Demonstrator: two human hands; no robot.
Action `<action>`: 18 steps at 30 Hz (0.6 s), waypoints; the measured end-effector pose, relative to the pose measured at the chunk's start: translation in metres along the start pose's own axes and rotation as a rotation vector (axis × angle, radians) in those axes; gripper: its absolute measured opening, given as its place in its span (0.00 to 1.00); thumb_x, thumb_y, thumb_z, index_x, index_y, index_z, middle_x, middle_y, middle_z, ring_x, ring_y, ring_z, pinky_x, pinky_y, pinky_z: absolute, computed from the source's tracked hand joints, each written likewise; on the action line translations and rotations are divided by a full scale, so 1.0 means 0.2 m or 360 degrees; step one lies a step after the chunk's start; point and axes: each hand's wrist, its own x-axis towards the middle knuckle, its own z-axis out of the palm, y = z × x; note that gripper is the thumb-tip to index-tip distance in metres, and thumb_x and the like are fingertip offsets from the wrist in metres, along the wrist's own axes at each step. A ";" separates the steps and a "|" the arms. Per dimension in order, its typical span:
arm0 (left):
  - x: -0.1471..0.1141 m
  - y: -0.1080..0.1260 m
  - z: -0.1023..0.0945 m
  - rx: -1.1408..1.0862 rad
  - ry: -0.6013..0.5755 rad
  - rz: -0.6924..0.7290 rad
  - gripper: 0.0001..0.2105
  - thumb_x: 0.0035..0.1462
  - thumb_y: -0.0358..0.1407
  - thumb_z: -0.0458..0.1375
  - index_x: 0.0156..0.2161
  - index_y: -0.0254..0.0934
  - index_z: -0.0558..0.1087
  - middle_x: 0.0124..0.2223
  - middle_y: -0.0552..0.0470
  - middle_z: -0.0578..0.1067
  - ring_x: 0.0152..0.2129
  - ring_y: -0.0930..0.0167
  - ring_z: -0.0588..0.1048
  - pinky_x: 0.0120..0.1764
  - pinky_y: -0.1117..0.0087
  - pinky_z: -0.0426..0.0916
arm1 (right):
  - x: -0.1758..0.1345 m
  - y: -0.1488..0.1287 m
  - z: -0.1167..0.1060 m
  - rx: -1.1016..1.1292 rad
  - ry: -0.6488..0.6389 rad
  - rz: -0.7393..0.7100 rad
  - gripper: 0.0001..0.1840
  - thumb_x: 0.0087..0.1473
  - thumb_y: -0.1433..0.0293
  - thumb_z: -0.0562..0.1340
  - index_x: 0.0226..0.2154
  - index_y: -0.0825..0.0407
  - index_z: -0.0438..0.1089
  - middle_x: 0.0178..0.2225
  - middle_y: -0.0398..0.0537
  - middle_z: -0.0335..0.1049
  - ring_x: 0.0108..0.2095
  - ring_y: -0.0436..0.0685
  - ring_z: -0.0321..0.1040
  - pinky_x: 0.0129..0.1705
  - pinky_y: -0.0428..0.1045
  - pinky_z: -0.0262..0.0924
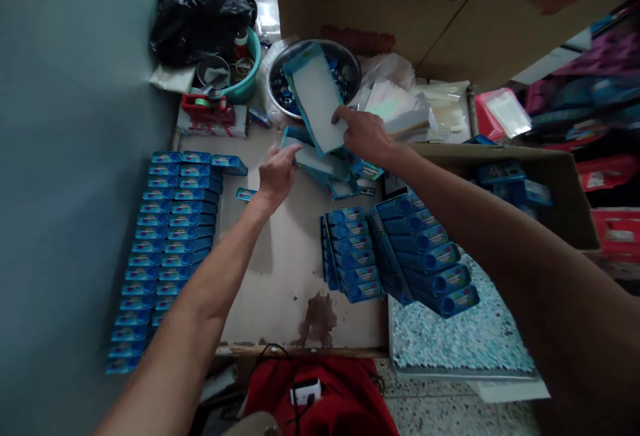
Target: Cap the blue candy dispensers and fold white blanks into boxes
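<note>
My right hand (364, 133) grips the lower right edge of an open blue carton (316, 93) with a white inside, held tilted over a steel bowl. Below it, a second blue carton (323, 163), also white inside, lies slanted near the table's back. My left hand (277, 173) is closed at this second carton's left end, fingertips on its edge. A small blue packet (246, 194) lies just left of my left wrist. The steel bowl (354, 61) holds small dark blue pieces, partly hidden by the raised carton.
Stacked blue boxes (193, 207) line the table's left side. Filled display cartons (350, 254) stand right of centre. A tray of pale blue pellets (465, 336), an open cardboard box (575, 203), a red tape dispenser (207, 109) and a turquoise basin (253, 69) surround the work area.
</note>
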 end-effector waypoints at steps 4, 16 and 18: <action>-0.52 0.14 -0.25 0.0305 -0.0119 -0.0277 0.07 0.63 0.34 0.59 0.43 0.42 0.80 0.41 0.44 0.81 0.44 0.55 0.77 0.45 0.61 0.67 | -0.29 -0.23 -0.12 -0.0035 0.0168 -0.0222 0.27 0.61 0.80 0.52 0.61 0.52 0.65 0.48 0.54 0.73 0.51 0.64 0.68 0.50 0.57 0.63; -2.11 0.28 -0.09 0.0574 -0.0596 -0.1634 0.18 0.69 0.39 0.49 0.55 0.43 0.78 0.48 0.41 0.83 0.44 0.56 0.82 0.42 0.62 0.70 | -0.94 -0.82 0.40 -0.0161 -0.0526 -0.1382 0.19 0.70 0.76 0.47 0.53 0.49 0.67 0.44 0.59 0.77 0.45 0.63 0.73 0.38 0.53 0.64; -2.18 0.28 -0.02 0.0544 -0.0722 -0.1799 0.20 0.70 0.43 0.50 0.58 0.41 0.76 0.43 0.37 0.84 0.40 0.51 0.83 0.40 0.59 0.70 | -1.01 -0.85 0.49 -0.0129 -0.0842 -0.1394 0.17 0.69 0.74 0.49 0.54 0.50 0.67 0.42 0.57 0.79 0.40 0.62 0.76 0.35 0.52 0.64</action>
